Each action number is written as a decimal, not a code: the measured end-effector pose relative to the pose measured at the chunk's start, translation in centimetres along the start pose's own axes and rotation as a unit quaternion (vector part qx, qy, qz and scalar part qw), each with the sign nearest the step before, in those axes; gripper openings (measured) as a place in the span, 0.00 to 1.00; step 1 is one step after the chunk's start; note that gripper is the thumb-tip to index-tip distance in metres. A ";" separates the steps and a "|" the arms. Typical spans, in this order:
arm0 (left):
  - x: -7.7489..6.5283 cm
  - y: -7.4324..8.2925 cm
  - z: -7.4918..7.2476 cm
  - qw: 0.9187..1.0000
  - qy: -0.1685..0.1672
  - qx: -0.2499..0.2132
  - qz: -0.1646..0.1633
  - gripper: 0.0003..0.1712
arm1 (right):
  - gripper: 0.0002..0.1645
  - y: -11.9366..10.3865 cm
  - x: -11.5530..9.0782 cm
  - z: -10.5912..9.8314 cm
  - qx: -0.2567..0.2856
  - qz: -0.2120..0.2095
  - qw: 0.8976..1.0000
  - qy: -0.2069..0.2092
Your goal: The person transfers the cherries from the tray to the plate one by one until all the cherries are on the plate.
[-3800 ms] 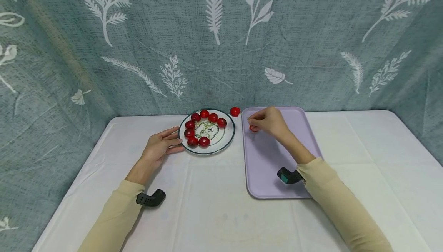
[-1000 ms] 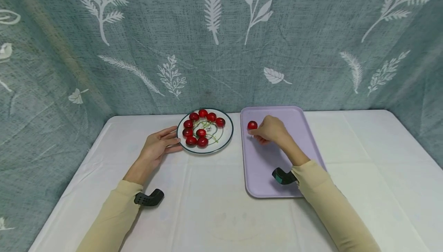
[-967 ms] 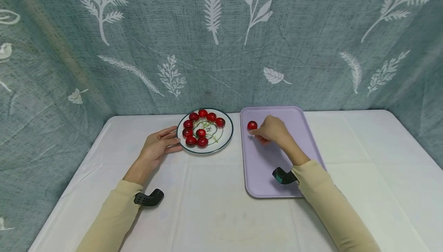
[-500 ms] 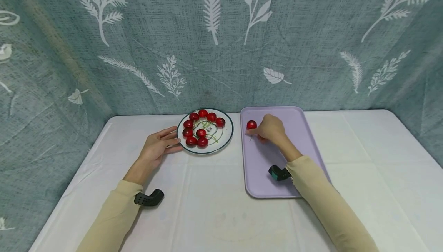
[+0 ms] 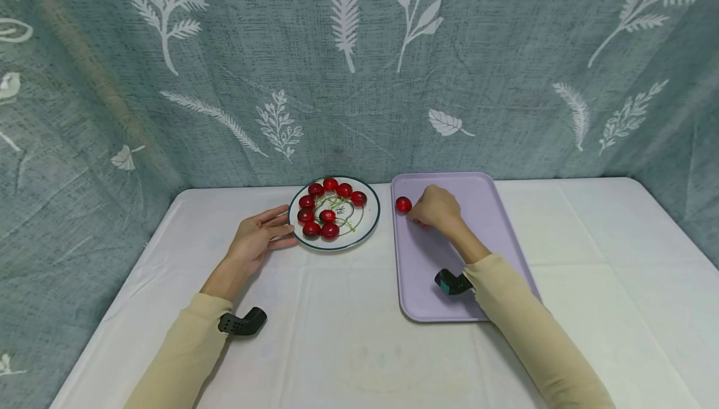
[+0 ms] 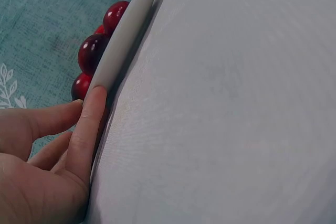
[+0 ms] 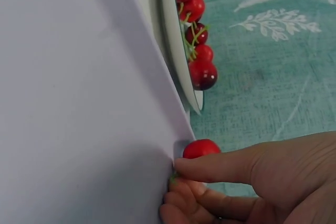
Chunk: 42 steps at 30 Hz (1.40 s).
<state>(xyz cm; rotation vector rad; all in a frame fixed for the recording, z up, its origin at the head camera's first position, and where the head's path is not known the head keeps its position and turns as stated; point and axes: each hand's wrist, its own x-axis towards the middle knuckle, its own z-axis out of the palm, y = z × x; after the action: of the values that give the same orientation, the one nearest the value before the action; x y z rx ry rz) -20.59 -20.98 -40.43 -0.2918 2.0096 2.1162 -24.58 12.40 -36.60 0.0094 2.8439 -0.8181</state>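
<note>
My right hand (image 5: pixel 435 206) is low over the left part of the lilac tray (image 5: pixel 444 271), its fingers curled. At its fingertips is a red cherry (image 5: pixel 403 205), near the tray's left rim. In the right wrist view the thumb lies against this cherry (image 7: pixel 201 148), and a bit of green stem (image 7: pixel 174 178) shows between thumb and fingers. My left hand (image 5: pixel 255 240) rests against the left side of the white, dark-rimmed plate (image 5: pixel 367 225), fingers extended. In the left wrist view a fingertip touches the plate's outer wall (image 6: pixel 123 43). Several cherries (image 5: pixel 330 231) with green stems lie on the plate.
A white cloth (image 5: pixel 337 334) covers the table. Right behind the plate and tray hangs a green-grey curtain (image 5: pixel 269 53) with white leaf prints. A narrow strip of cloth separates the plate from the tray. Black cameras (image 5: pixel 243 321) sit on both wrists.
The plate has gained a cherry near its middle, and the one behind the gap between plate and tray is gone from there. The cherry by my right hand has shifted slightly left; my left hand stays put.
</note>
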 end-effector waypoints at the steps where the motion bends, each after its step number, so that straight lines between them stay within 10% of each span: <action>1: 0.0 0.0 0.0 1.000 0.000 0.000 0.000 0.35 | 0.15 0.1 -0.1 -0.1 0.003 -0.002 1.000 -0.001; 12: -0.2 0.1 0.2 1.000 0.003 -0.007 -0.007 0.35 | 0.09 1.0 0.4 -1.0 0.123 -0.038 0.991 -0.024; 23: -0.2 0.1 0.2 1.000 0.010 -0.005 -0.008 0.36 | 0.15 0.6 1.1 -0.8 0.335 -0.026 0.940 -0.055; 42: -0.2 0.1 0.0 1.000 -0.001 -0.012 -0.009 0.35 | 0.14 -2.5 0.6 1.7 0.370 -0.059 0.924 -0.075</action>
<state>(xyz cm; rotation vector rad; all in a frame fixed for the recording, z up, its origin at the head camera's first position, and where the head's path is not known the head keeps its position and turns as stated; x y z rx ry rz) -20.44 -20.94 -40.32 -0.3082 1.9752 2.1297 -25.02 9.35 -36.79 -0.1168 2.2435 -1.7768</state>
